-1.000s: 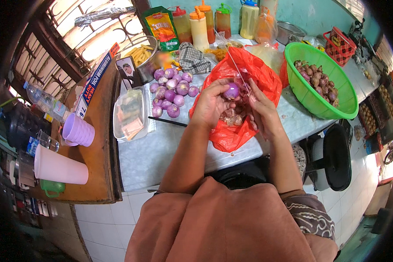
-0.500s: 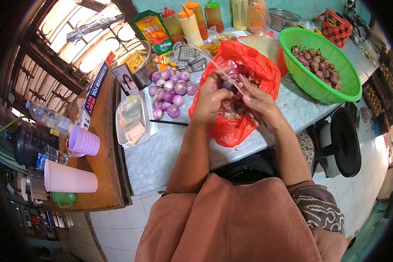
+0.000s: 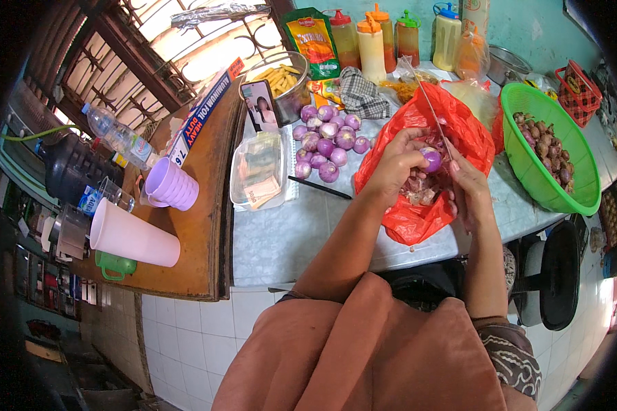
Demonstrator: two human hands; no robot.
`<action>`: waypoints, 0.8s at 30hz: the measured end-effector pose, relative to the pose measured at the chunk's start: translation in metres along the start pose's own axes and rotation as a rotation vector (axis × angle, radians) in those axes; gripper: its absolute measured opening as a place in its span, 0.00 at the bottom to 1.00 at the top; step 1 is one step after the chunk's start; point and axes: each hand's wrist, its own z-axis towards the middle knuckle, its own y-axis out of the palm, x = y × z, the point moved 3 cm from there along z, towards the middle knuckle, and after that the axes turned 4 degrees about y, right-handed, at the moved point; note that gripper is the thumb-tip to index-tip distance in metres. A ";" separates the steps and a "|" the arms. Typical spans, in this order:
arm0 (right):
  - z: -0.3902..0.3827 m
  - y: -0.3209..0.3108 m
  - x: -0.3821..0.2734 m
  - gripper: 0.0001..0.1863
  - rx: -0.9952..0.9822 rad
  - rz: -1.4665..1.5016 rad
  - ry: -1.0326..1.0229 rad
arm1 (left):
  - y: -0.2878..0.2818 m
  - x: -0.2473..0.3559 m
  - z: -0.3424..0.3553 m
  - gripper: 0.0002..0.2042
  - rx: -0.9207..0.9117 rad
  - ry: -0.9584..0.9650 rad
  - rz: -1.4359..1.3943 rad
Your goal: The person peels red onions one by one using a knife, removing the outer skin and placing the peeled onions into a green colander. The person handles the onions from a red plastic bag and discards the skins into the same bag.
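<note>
My left hand is closed around a purple shallot, whose smooth, shiny side faces up between the fingers. Gripped in my right hand is a knife, its thin blade pointing up and away beside the shallot. Both hands are over an open red plastic bag with papery peels inside. To the left of the bag lies a pile of peeled shallots. A green plastic basket at the right holds unpeeled brown shallots.
Left of the pile are a clear container with banknotes, a propped phone and a black pen-like stick. Sauce bottles and a pot of yellow strips line the back. Pink and purple cups stand at far left.
The view has turned, so the tabletop things appear farther right. More of the shallot's purple side shows in my left hand. The knife blade points more steeply away.
</note>
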 end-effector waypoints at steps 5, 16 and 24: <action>0.003 -0.003 0.000 0.26 0.033 0.004 -0.008 | -0.005 -0.006 0.003 0.22 -0.009 -0.064 -0.094; 0.007 -0.014 0.009 0.33 0.092 0.070 0.005 | -0.006 -0.011 0.009 0.19 -0.060 -0.059 -0.293; 0.000 -0.004 0.008 0.38 -0.019 0.123 -0.016 | -0.004 -0.008 0.008 0.21 -0.074 -0.049 -0.215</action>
